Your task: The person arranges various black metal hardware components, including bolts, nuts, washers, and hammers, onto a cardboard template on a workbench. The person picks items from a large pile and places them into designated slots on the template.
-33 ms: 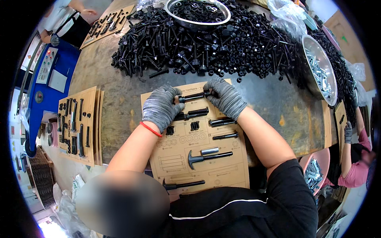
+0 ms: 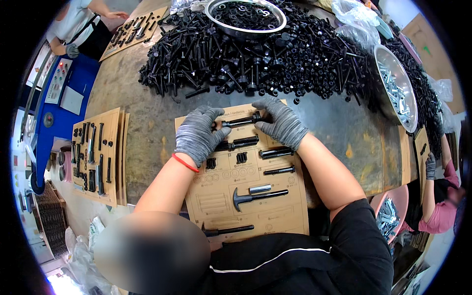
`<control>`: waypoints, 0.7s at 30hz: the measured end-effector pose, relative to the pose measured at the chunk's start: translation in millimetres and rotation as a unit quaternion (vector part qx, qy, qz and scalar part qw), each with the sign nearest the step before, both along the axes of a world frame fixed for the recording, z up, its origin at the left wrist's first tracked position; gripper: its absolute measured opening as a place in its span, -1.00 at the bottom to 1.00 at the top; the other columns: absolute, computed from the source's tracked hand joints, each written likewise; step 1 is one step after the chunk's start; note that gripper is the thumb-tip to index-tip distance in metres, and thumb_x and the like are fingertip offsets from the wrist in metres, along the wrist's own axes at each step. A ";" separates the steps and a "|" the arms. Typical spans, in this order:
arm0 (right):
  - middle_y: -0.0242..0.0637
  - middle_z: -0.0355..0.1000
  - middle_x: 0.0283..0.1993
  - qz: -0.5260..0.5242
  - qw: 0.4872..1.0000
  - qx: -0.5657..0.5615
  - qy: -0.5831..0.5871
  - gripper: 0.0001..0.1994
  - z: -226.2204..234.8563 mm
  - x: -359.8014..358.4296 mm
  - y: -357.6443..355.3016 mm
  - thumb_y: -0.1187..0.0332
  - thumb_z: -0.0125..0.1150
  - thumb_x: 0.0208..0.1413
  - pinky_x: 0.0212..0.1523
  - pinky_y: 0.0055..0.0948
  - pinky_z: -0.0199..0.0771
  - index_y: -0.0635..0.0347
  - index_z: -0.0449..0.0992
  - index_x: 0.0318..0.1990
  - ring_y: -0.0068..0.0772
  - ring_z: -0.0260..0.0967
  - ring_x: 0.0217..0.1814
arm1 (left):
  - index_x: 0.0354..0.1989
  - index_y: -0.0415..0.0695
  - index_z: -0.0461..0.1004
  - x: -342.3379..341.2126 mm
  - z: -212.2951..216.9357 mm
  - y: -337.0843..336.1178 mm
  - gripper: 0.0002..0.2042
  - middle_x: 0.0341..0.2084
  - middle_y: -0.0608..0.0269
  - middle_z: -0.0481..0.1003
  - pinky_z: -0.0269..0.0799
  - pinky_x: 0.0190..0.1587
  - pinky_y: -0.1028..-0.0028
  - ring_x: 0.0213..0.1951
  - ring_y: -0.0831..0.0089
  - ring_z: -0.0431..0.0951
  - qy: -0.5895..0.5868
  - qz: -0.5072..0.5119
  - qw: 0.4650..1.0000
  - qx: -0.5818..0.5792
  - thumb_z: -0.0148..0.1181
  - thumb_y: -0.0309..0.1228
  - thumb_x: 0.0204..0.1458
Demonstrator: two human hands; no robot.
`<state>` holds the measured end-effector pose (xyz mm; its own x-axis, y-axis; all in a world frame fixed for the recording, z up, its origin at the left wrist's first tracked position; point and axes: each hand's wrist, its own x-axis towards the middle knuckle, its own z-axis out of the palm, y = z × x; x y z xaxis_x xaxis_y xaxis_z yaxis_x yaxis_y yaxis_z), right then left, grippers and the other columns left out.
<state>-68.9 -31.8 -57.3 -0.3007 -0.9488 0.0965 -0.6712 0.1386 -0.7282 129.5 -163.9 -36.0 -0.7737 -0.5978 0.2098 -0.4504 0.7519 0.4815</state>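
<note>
On a printed cardboard sheet (image 2: pixel 290 211) in front of me lie long black bolts (image 2: pixel 241 120), side by side near its top edge. My left hand (image 2: pixel 199 135), in a grey glove, curves around their left end with thumb and fingers apart. Around the right end, my gloved right hand (image 2: pixel 284 125) is likewise open, its thumb below and its fingers above. More black bolts (image 2: pixel 241 142) lie just below, near my left thumb. Lower on the sheet are short black screws (image 2: pixel 241 158), further bolts (image 2: pixel 277 153), a silver sleeve (image 2: pixel 259 188) and a hammer-shaped black piece (image 2: pixel 260 195).
A large heap of black bolts and nuts (image 2: pixel 221 64) covers the far table, with a metal bowl of washers (image 2: pixel 246 32) on it. Another metal bowl (image 2: pixel 413 110) stands right. Filled hardware cards (image 2: pixel 110 167) are at left. Co-workers are at far left (image 2: pixel 83 29) and right (image 2: pixel 440 206).
My fingers have loosened from the ends of the bolts; the right hand's thumb and fingers have spread. The bolts now lie on the sheet, with more of their right end showing.
</note>
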 end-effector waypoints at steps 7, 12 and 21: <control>-0.14 0.39 -0.11 0.027 0.996 0.045 0.076 -0.68 1.5 -6.0 -4.4 0.34 0.30 0.01 -0.01 -0.28 0.46 0.20 0.48 -0.07 -0.13 0.43 -0.06 | -0.28 -0.08 0.58 -1.8 0.4 -1.6 -0.75 -0.36 0.22 0.48 0.48 -0.19 0.39 -0.31 0.30 0.51 -0.031 -0.007 0.999 -0.002 0.40 -0.34 -0.17; -0.14 0.38 -0.07 0.033 0.991 0.050 0.119 -0.64 0.7 -11.0 -4.8 0.40 0.27 0.01 0.03 -0.26 0.44 0.18 0.43 0.00 -0.09 0.39 -0.02 | -0.33 -0.09 0.56 -1.4 5.3 0.4 -0.78 -0.40 0.26 0.48 0.47 -0.18 0.41 -0.29 0.32 0.51 -0.071 -0.013 0.997 0.027 0.39 -0.34 -0.17; -0.13 0.39 -0.12 0.041 0.995 0.033 0.089 -0.65 -2.5 -9.5 -6.2 0.39 0.29 -0.02 0.02 -0.24 0.42 0.13 0.43 -0.04 -0.08 0.39 -0.06 | -0.35 -0.08 0.55 -4.4 0.0 -2.7 -0.80 -0.41 0.24 0.46 0.45 -0.19 0.38 -0.29 0.29 0.50 -0.085 -0.022 0.996 0.024 0.38 -0.33 -0.15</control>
